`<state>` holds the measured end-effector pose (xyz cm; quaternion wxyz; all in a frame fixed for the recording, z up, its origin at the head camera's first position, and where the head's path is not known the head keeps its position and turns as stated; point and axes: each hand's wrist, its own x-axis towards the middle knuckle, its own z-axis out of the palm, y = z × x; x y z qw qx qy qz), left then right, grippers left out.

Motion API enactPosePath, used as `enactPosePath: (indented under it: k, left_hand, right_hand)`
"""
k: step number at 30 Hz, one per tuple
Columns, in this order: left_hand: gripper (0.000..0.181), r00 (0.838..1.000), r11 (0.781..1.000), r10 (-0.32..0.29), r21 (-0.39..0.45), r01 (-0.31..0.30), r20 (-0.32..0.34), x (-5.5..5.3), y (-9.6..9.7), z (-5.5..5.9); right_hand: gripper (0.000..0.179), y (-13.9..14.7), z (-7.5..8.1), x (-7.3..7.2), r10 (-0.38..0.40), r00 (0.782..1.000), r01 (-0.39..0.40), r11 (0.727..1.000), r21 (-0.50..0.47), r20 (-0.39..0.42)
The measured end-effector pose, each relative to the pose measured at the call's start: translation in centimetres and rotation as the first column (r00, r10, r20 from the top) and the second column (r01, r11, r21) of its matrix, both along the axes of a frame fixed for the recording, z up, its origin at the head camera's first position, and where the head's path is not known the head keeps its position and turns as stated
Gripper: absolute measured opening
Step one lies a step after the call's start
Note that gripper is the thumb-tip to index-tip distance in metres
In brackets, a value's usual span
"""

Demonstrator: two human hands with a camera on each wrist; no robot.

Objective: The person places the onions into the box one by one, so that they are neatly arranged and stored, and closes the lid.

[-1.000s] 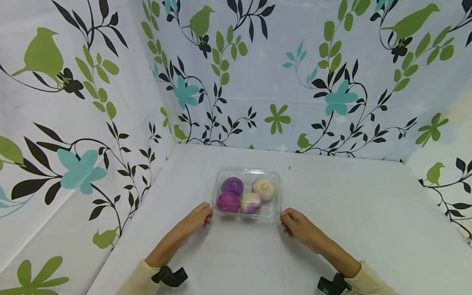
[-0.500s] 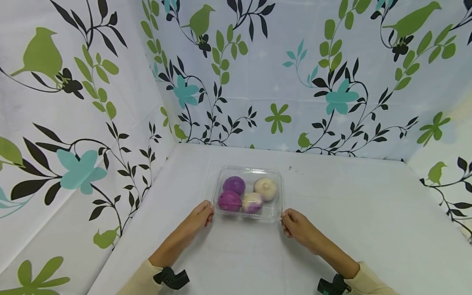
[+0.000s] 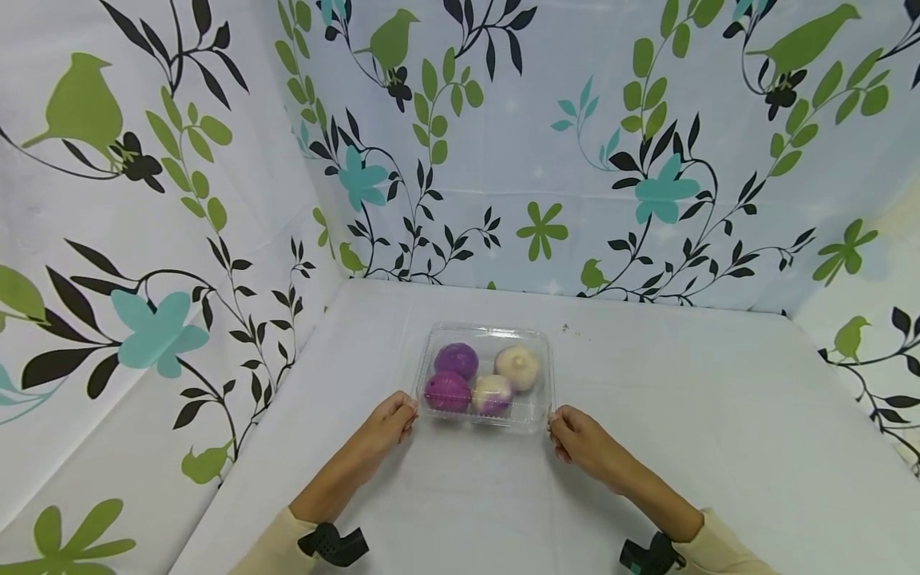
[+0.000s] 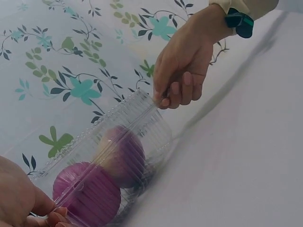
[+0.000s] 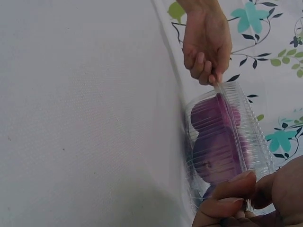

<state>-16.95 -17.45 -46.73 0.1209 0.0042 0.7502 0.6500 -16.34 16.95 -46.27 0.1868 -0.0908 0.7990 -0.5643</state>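
Observation:
A clear plastic clamshell box with its lid down sits on the white table in the head view. Inside lie two purple onions and two pale ones, the front pale onion tinged purple on one side. My left hand pinches the box's front left corner between thumb and fingers. At the front right corner, my right hand pinches the rim the same way. In the left wrist view the right hand grips the rim edge, fingers curled. The right wrist view shows the left hand pinching the far corner.
A white cloth covers the table. Patterned curtains with birds and leaves rise along the back and sides. Small dark specks lie behind the box. A dark wrist device is strapped on each forearm.
Early on, the box and my left hand shifted very slightly right; over the last half second they look still. Both hands keep their pinch on the corners.

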Motion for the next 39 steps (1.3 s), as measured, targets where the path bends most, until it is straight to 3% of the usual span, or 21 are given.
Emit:
enactPosePath:
  k: [7,14,21,26,33,39]
  left_hand:
    - [0.025,0.999,0.999,0.003,0.036,-0.004,0.039,-0.36,0.13,-0.54]
    - [0.024,1.000,0.999,0.023,0.045,-0.023,0.011,-0.11,0.51,-0.12]
    - [0.018,1.000,0.999,-0.024,0.043,0.024,0.015,-0.07,0.43,-0.17]
    - [0.016,1.000,0.999,-0.008,0.047,0.007,0.012,-0.12,0.47,-0.14]
    - [0.016,0.998,0.997,-0.053,0.060,0.052,0.017,-0.06,0.27,-0.22]
    - [0.017,0.998,0.997,-0.049,0.060,0.047,0.025,-0.10,0.39,-0.24]
  right_hand:
    - [0.030,0.03,-0.08,-0.01,-0.006,1.000,0.006,1.000,0.007,0.016]
    - [0.031,0.10,-0.06,-0.09,-0.015,1.000,0.015,1.000,0.015,0.008]
    - [0.032,0.36,0.22,0.00,-0.020,1.000,0.020,1.000,0.001,0.013]
    - [0.032,0.50,0.23,-0.16,-0.026,0.999,0.027,1.000,-0.003,0.026]
    - [0.032,0.72,0.08,-0.22,-0.047,0.999,0.047,0.999,0.018,0.021]
    - [0.031,0.84,0.28,-0.11,-0.084,0.996,0.083,0.996,0.022,0.032]
